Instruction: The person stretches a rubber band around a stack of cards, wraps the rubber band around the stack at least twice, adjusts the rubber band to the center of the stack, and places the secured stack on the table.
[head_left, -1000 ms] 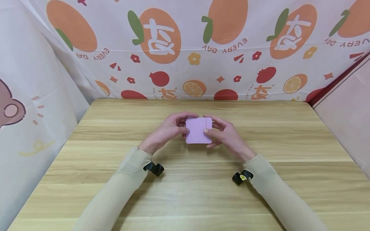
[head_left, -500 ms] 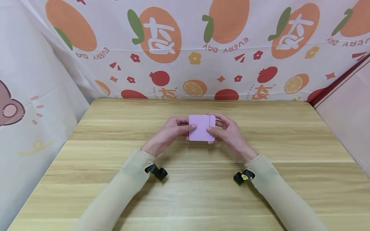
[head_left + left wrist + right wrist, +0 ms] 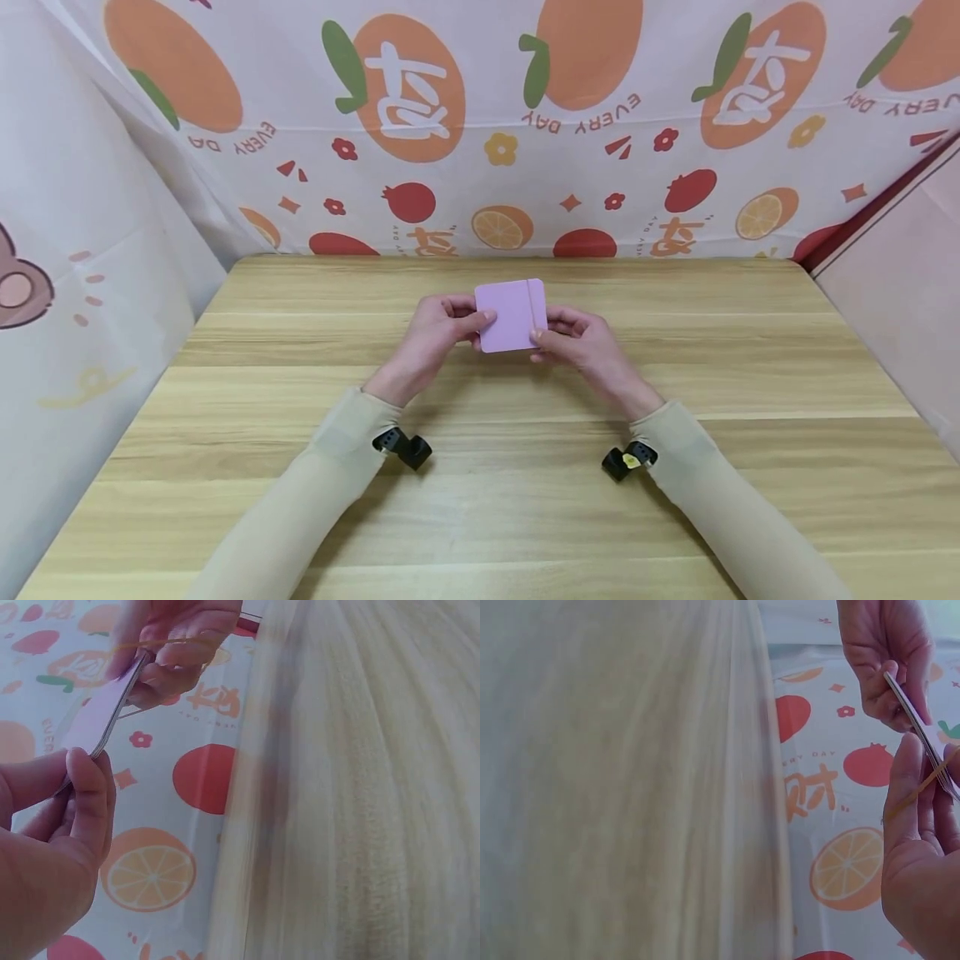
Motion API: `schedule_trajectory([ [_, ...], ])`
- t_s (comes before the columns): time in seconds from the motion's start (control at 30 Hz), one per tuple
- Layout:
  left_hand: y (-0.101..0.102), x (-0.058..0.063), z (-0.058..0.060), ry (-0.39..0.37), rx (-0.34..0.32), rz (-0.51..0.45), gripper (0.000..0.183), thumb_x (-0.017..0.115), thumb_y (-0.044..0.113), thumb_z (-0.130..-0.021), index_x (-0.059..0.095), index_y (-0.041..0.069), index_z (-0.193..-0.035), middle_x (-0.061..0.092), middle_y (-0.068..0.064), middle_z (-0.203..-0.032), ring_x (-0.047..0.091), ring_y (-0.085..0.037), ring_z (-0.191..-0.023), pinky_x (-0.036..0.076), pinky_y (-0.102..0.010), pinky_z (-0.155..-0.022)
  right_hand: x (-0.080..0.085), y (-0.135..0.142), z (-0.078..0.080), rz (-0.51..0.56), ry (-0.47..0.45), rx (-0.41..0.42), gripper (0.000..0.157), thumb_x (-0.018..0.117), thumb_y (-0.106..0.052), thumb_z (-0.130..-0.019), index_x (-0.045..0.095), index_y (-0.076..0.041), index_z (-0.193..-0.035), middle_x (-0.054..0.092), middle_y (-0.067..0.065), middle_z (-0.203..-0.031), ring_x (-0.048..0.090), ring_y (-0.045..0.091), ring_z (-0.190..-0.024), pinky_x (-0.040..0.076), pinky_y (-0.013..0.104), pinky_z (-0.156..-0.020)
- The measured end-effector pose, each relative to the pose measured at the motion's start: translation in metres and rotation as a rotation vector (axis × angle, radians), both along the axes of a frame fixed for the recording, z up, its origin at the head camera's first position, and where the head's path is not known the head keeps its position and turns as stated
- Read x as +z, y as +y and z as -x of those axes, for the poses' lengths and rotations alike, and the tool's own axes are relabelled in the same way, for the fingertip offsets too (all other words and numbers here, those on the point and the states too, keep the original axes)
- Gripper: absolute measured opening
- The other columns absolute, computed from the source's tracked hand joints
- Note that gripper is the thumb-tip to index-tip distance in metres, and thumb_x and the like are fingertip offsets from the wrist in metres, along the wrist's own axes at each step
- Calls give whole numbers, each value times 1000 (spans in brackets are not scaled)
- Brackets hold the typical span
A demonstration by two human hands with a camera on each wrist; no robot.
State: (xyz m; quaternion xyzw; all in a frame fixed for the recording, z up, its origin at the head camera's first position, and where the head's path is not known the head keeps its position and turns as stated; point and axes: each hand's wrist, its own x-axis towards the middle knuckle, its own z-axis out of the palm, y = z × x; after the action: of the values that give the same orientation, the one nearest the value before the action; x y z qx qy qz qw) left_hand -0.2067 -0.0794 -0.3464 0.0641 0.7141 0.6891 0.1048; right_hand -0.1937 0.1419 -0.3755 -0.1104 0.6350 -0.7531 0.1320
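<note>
A thin lilac square stack of cards with rounded corners is held up over the table, slightly turned. Layers show along its edge in the wrist views. My left hand pinches its left side, thumb on the front face and fingers behind. At the lower right corner, my right hand grips it with the thumb in front. A thin rubber band runs down the front near the right side. In the right wrist view the orange-yellow band stands off the stack and crosses the right hand's fingers.
The wood-grain table spreads below both forearms. A white curtain with fruit prints hangs along its far edge, and more pale cloth hangs at the left. Each wrist carries a small black camera.
The stack has moved away from me and tilted slightly counterclockwise. The left hand's fingers have left its top edge for the left side. The right hand's fingers have come down from the top edge.
</note>
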Motion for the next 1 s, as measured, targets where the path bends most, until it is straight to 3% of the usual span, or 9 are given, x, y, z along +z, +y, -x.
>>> schedule_trajectory([
  [0.33, -1, 0, 1, 23, 20, -21, 15, 67, 8, -85, 65, -5, -93, 62, -10, -78, 54, -16, -62, 48, -26, -59, -3, -4, -2, -3, 29, -20, 33, 69, -10, -85, 57, 8, -110, 59, 25, -102, 63, 24, -84, 51, 45, -82],
  [0.37, -1, 0, 1, 31, 33, -32, 15, 67, 8, -85, 65, -5, -93, 62, -9, -77, 54, -16, -62, 47, -26, -58, -10, -3, 2, 13, 49, -1, 31, 68, -10, -85, 58, 8, -109, 60, 24, -99, 63, 23, -83, 51, 43, -82],
  [0.5, -4, 3, 3, 51, 87, -100, 16, 67, 7, -85, 64, -7, -93, 62, -7, -74, 54, -15, -61, 46, -28, -56, -14, -5, 1, 3, 54, 36, 37, 68, -14, -86, 56, 14, -107, 59, 31, -97, 64, 22, -79, 52, 41, -80],
  [0.63, -9, 8, 5, 19, 130, -190, 20, 67, 6, -85, 64, -9, -98, 64, -8, -76, 54, -15, -61, 46, -25, -54, -6, -10, -7, -21, 25, 46, 42, 67, -15, -87, 53, 18, -109, 54, 39, -102, 64, 23, -79, 52, 42, -81],
  [0.77, -15, 11, 10, -42, 199, -314, 14, 67, 4, -84, 66, -7, -93, 64, -9, -78, 55, -15, -59, 45, -22, -52, -3, -12, -12, -106, 64, 145, 30, 63, -10, -89, 59, 13, -108, 57, 36, -103, 64, 30, -84, 52, 42, -81],
  [0.8, -19, 3, 18, -54, 194, -378, 12, 68, 3, -83, 67, -6, -91, 64, -9, -78, 55, -14, -59, 44, -21, -50, -3, -11, -13, -129, 78, 185, 28, 63, -8, -89, 61, 12, -109, 59, 34, -103, 63, 33, -86, 52, 42, -81],
  [0.83, -21, 3, 19, -69, 206, -407, 9, 68, 2, -83, 67, -5, -89, 64, -9, -78, 55, -14, -59, 44, -21, -50, -2, -11, -14, -152, 94, 228, 26, 62, -7, -89, 61, 11, -109, 60, 32, -103, 63, 37, -87, 52, 42, -80],
  [1.0, -26, 2, 22, -132, 233, -458, 3, 65, -2, -84, 67, -4, -84, 63, -9, -77, 56, -12, -58, 44, -20, -48, 2, -7, -19, -161, 153, 385, 26, 64, -9, -89, 65, 9, -107, 66, 24, -99, 62, 42, -89, 51, 44, -82],
])
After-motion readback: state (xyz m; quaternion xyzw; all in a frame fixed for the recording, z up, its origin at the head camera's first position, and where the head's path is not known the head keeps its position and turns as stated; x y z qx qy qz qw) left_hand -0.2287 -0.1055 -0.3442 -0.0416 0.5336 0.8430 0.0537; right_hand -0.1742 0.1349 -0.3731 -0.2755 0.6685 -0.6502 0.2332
